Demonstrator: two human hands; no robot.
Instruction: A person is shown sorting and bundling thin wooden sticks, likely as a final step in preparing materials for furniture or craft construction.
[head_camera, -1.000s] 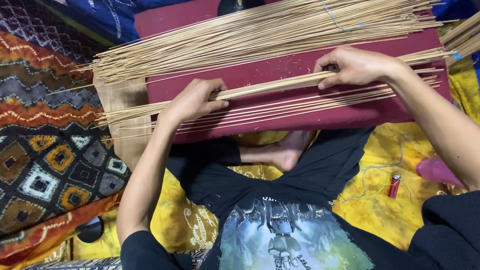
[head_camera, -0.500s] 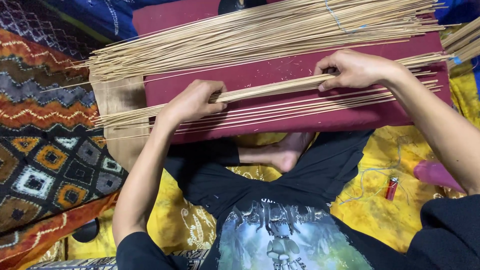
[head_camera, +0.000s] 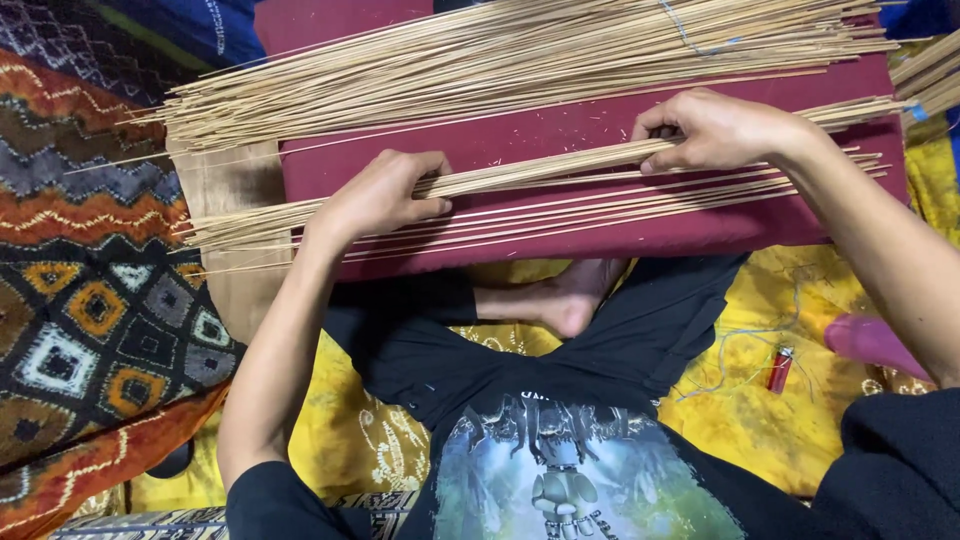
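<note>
Small bundle of thin pale bamboo sticks (head_camera: 540, 172) lies across the dark red padded board (head_camera: 560, 130), centre of frame, slanting up to the right. Left hand (head_camera: 380, 195) at centre-left, grip closed over the bundle's left part, fingers curled on top. Right hand (head_camera: 715, 130) at upper right, grip pinching the same bundle from above. Loose single sticks (head_camera: 600, 210) lie just below on the board. Big heap of the same sticks (head_camera: 500, 60) fills the top. Patterned woven cloth (head_camera: 90, 300) at left, yellow printed cloth (head_camera: 800, 410) below, small red lighter (head_camera: 779, 369) at lower right.
</note>
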